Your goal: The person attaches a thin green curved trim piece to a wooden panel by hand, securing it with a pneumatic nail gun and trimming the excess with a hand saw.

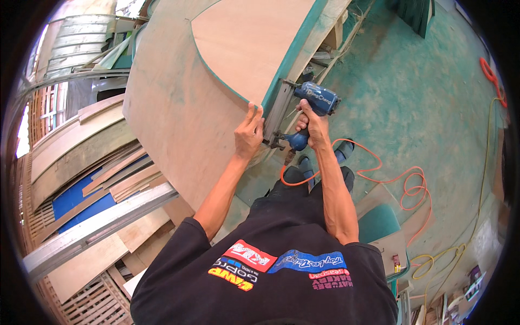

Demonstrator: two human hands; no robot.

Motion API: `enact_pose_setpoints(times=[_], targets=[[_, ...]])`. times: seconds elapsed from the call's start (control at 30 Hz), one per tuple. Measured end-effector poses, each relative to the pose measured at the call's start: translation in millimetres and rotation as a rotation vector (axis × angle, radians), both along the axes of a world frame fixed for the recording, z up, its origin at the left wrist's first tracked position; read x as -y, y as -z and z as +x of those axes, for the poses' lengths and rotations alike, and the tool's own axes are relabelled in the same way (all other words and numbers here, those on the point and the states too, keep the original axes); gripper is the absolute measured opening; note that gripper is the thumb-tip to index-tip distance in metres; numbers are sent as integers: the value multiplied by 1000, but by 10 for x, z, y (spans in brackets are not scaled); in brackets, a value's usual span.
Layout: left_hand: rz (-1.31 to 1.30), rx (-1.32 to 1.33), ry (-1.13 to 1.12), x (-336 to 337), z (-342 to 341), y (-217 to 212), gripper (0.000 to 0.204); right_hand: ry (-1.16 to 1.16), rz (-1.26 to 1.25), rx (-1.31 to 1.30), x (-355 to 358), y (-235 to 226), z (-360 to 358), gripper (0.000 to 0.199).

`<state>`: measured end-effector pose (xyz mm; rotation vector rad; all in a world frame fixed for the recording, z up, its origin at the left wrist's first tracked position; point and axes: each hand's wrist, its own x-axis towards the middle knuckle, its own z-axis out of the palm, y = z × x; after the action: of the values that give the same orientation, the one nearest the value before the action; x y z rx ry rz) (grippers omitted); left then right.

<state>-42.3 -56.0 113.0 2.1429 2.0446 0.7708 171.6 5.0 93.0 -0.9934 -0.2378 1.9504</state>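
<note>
A workshop with a green, dusty floor (pixel 411 97) fills the right; its far corners bend away and are cut off by the dark lens rim. On the left lies a stack of boards (pixel 103 184), blurred and partly hidden behind a pale metal rail (pixel 97 225). In the middle stands a big curved plywood panel (pixel 179 108) with a green-edged upper layer, its top cut off by the frame. An orange hose (pixel 403 184) loops over the floor near the right. The right hand (pixel 314 127) is closed around the grip of a blue nail gun (pixel 311 105), whose nose is pressed to the panel's edge and hard to make out. The left hand (pixel 249 135) grips that edge just beside it, fingers curled over, thumb hidden.
</note>
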Motion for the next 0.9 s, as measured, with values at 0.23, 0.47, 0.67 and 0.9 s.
enact_pose_setpoints(times=[0.23,0.47,0.67,0.9], targets=[[-38,-10,23,-87,-22,-37,46,41,13,-60,14,-14,-29,37],[-51,8,106,-142,-28,-176,55,11,21,-34,86,32,-45,40],[-220,136,51,-33,-80,-194,70,45,8,-65,106,-3,-60,37],[-102,172,-17,-23,-67,-120,75,45,11,-48,126,7,-61,39]])
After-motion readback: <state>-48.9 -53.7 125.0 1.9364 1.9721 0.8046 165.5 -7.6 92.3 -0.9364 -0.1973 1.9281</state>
